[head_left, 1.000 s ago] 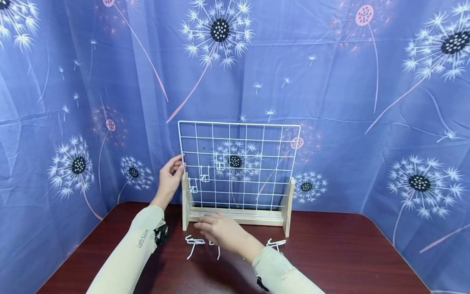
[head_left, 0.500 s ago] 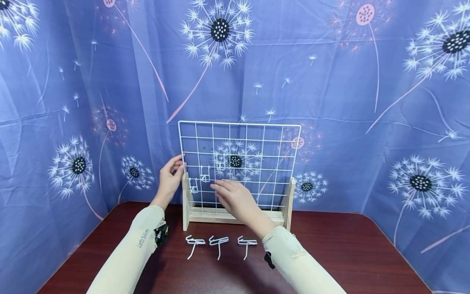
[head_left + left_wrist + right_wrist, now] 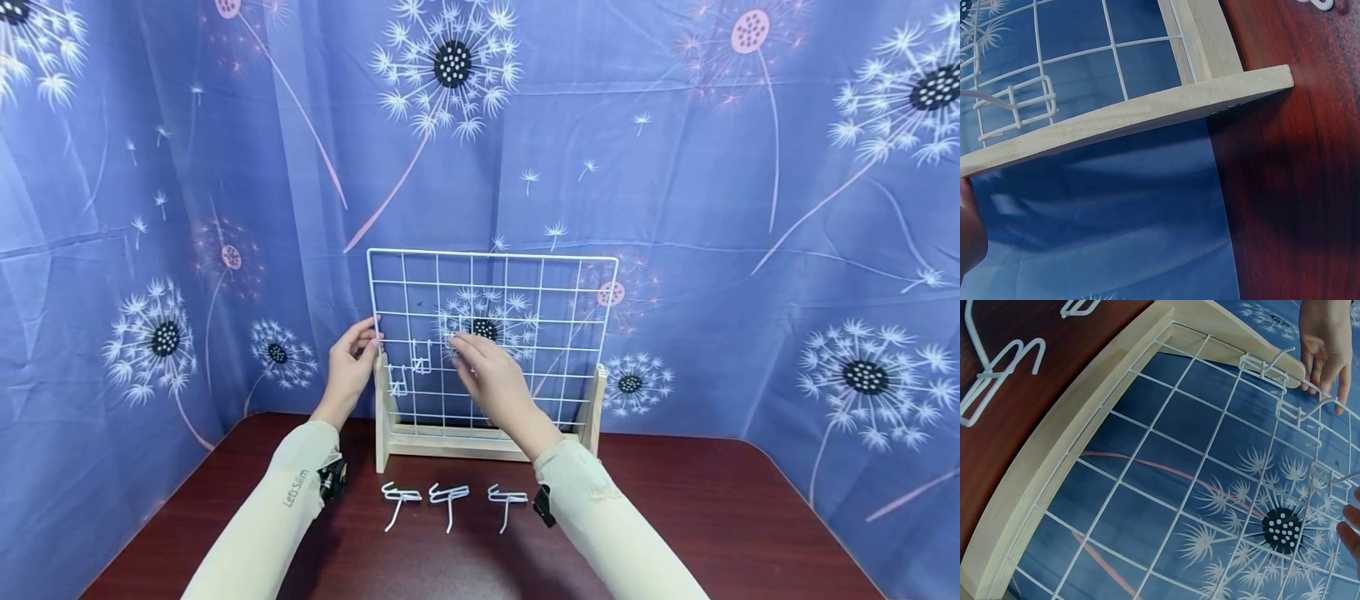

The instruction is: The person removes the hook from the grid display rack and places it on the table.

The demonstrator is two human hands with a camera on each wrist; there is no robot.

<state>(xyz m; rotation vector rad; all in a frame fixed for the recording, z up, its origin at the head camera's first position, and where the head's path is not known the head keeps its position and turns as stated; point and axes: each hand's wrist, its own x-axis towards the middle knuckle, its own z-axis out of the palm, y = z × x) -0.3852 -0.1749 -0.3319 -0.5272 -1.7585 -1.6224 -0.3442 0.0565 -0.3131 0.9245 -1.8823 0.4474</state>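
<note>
A white wire grid panel (image 3: 510, 287) stands upright in a pale wooden stand (image 3: 465, 446). My left hand (image 3: 351, 367) grips the panel's left edge just above the wooden upright. Three white wire hooks hang on the panel in a rising diagonal: a low hook (image 3: 397, 381), a middle hook (image 3: 421, 358) and an upper hook (image 3: 1322, 478). My right hand (image 3: 493, 375) is raised before the panel, its relaxed fingertips (image 3: 1350, 517) right beside the upper hook, which they partly cover in the head view. Those fingers are cut off by the edge of the right wrist view.
Three loose white hooks lie in a row on the dark red table (image 3: 675, 500) before the stand: a left one (image 3: 401, 496), a centre one (image 3: 448, 494) and a right one (image 3: 507, 497). A blue dandelion-print curtain (image 3: 637, 167) surrounds the table.
My right hand has risen from over the loose hooks on the table to the upper hook on the panel. My left hand has stayed at the panel's left edge.
</note>
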